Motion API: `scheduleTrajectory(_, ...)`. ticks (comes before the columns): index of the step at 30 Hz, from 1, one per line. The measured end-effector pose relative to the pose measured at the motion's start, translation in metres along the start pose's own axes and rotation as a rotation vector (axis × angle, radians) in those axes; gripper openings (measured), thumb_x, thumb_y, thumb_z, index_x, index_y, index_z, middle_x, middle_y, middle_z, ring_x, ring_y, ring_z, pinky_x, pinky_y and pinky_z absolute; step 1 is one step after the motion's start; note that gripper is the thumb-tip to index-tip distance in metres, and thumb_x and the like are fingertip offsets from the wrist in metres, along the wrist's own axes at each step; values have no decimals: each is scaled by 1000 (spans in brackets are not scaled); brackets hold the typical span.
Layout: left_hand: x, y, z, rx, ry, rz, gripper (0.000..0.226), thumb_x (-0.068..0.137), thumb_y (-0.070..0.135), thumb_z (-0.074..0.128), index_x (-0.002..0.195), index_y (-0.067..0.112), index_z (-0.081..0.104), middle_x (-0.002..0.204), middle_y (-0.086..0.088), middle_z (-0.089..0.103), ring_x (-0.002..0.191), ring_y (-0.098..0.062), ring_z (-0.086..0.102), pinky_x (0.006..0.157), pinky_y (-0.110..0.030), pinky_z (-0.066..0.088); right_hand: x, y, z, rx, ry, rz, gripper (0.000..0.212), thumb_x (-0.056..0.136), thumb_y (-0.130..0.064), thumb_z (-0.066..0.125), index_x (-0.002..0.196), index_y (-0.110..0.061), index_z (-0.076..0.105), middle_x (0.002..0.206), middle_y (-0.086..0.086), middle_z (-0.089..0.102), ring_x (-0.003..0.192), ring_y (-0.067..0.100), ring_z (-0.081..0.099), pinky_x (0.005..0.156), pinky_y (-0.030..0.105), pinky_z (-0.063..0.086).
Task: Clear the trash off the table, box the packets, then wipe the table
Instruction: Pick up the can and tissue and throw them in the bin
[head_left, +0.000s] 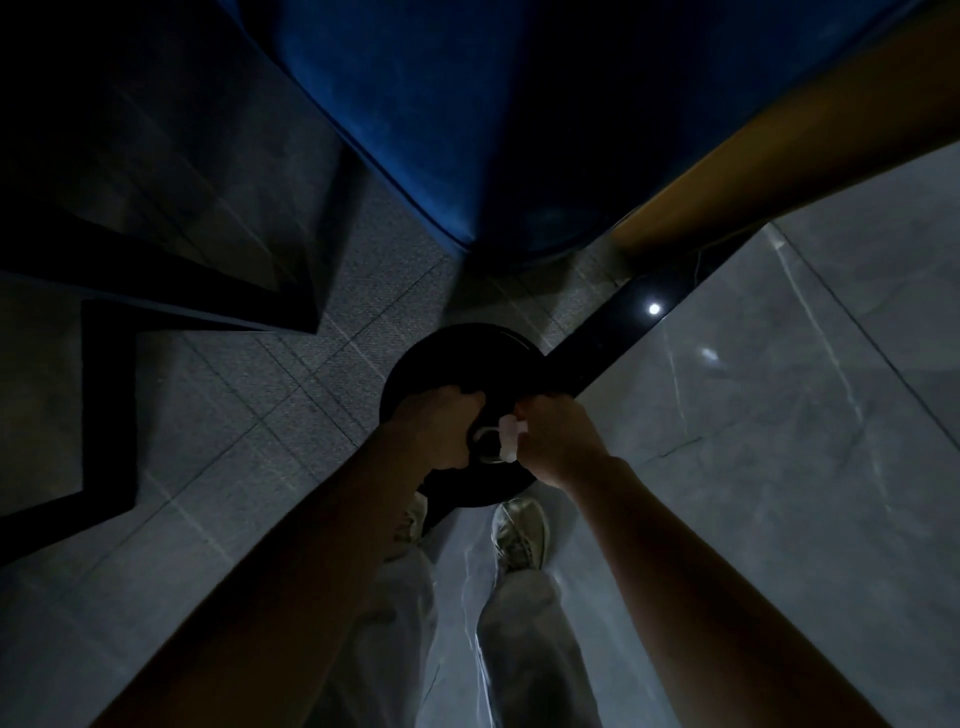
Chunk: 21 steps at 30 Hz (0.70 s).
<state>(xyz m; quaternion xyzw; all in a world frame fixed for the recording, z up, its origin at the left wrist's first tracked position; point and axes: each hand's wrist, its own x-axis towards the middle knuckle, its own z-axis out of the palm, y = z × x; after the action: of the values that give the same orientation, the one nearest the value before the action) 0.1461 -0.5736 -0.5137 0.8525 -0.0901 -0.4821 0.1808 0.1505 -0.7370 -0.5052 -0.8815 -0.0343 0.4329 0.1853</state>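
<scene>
A round black trash bin stands on the floor right below me. Both of my hands hover over its top. My right hand is closed around a small crumpled piece of white trash, which pokes out from the fingers over the bin. My left hand is curled with the fingers pointing down at the bin's opening. A pale curved rim shows between the two hands. The dim light hides whether the left hand grips it.
A blue upholstered seat fills the space ahead. An orange-brown wooden panel runs at the upper right, above a glossy black floor strip. Dark angular furniture frames stand at the left. My shoes and pale trousers are below.
</scene>
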Motion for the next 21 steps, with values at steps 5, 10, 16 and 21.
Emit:
scheduleTrajectory(5,-17,-2,-5,-18,-3,-14,46,79,20,70,121,14,53,119,-12,60,110,-34,60,90,-46,54,4,-20,-1,-50,-21,16,29,90,-22,57,113,-6,65,114,22,67,108,42,65,87,42,53)
scheduleTrajectory(10,-37,-7,-5,-41,19,-32,48,85,20,65,130,16,52,123,-10,61,112,-32,59,89,-40,53,12,-38,3,-86,-95,55,38,91,-22,57,126,-9,60,127,21,63,119,40,60,95,42,50)
scheduleTrajectory(16,-62,-11,-14,-99,45,-98,48,84,26,64,131,22,51,127,-10,60,115,-34,59,93,-43,51,9,-50,9,-179,-178,25,47,88,-22,59,134,-15,53,132,16,60,124,39,57,100,43,50)
scheduleTrajectory(21,-99,-7,-25,-140,38,-153,53,86,29,62,136,21,46,132,-11,58,120,-34,56,97,-47,48,-20,-63,-7,-259,-268,16,48,87,-24,59,134,-16,55,132,15,61,124,39,57,99,43,50)
